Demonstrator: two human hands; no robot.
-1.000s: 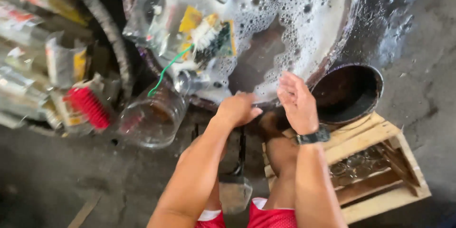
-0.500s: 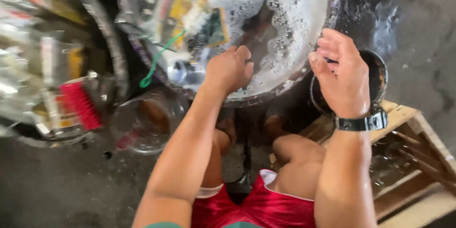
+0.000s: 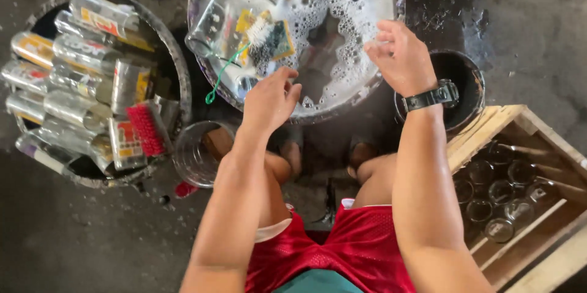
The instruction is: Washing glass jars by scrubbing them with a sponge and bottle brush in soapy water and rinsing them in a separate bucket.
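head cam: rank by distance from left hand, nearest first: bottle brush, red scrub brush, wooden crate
1. Bottle brush, just above the left hand, in the soapy basin.
2. Red scrub brush, off to its left, in the tub of bottles.
3. Wooden crate, far right.

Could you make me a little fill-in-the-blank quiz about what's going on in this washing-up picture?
1. The big round basin under both hands holds water covered in ____.
2. The right hand has a ____ strapped on its wrist.
3. The wooden crate on the person's right holds empty glass ____.
4. The scrubbing brush by the tub of bottles has ____ bristles.

Missing words: foam; watch; bottles; red
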